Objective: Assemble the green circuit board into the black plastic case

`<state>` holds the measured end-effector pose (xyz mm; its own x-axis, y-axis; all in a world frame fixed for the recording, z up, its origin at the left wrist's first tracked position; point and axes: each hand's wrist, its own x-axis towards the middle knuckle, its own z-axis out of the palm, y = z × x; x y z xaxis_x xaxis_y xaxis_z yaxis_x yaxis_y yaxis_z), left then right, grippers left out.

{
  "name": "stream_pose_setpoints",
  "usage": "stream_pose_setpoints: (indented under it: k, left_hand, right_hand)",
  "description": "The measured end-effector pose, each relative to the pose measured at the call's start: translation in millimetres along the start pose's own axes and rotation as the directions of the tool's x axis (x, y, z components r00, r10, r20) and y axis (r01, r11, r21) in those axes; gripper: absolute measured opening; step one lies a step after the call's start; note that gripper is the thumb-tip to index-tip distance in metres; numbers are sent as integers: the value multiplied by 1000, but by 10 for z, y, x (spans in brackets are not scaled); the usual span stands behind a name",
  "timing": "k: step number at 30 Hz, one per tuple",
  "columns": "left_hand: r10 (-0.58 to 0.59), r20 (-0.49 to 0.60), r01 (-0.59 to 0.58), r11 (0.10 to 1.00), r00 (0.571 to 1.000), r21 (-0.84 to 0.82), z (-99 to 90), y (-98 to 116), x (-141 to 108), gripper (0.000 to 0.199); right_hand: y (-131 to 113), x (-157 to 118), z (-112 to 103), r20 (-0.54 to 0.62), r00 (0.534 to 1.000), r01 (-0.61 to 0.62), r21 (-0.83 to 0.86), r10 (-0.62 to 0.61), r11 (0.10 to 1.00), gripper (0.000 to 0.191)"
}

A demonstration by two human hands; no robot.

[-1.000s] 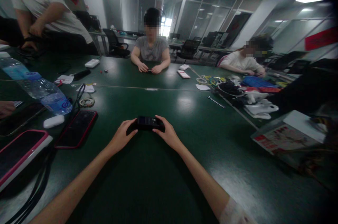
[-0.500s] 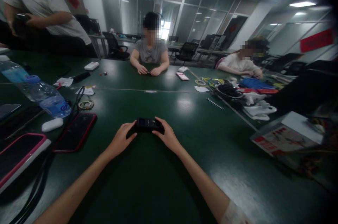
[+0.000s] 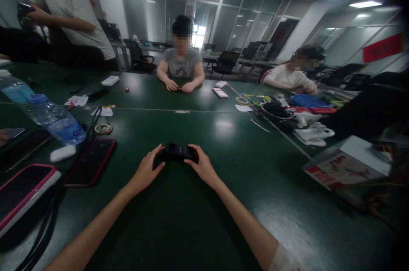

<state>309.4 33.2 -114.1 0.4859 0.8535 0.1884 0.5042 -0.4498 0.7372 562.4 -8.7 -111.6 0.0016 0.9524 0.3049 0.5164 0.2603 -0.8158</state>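
A small black device with a little screen and buttons (image 3: 178, 150) is between my hands at the middle of the green table (image 3: 198, 228). My left hand (image 3: 149, 168) curls its thumb and fingers around the device's dark left end. On the other end, my right hand (image 3: 200, 163) grips with the thumb in front and the fingers behind. The device's underside and some fingertips are hidden.
At left are a red-edged phone (image 3: 91, 163), a pink-edged phone (image 3: 25, 194), a white case (image 3: 63, 153) and a water bottle (image 3: 60, 122). A wrench (image 3: 260, 125), tangled cables (image 3: 275, 107) and a boxy metal unit (image 3: 349, 162) are at right. Several people are around the table.
Both hands keep their hold on the device, almost unmoved. The standing person at the far left has shifted rightward and raised the dark object in their hands.
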Motion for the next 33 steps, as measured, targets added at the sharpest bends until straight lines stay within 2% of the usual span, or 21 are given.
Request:
stream_pose_setpoints:
  k: [3,6,10,14,16,19,27,33]
  left_hand:
    - [26,-14,-26,999,1000,-19,21,-27,14,63]
    - [26,-10,-26,999,1000,-33,18,-25,19,55]
    - [51,-4,-51,998,999,-23,-4,-16,19,44]
    - [129,27,-131,990,991,53,-23,-4,23,31]
    - [141,50,-146,985,989,97,-30,13,19,33]
    - [138,87,-150,977,987,148,-36,33,8,38]
    - [152,101,-171,960,983,221,2,-8,16,41]
    - [164,123,-190,948,979,254,11,-4,7,44]
  right_hand:
    - [-11,7,-1,-70,998,-5,54,9,999,49]
    - [2,14,-9,-204,979,0,111,23,994,49]
    - [57,21,-41,-441,895,-9,122,62,993,48]
    - [151,28,-80,-563,821,-72,67,97,995,47]
    - [201,30,-94,-580,807,-118,26,111,993,47]
    - [259,28,-102,-564,819,-161,-49,106,986,46]
    - [288,10,-92,-507,859,-148,-117,69,982,45]
    - [294,7,-81,-473,877,-176,-164,79,971,52]
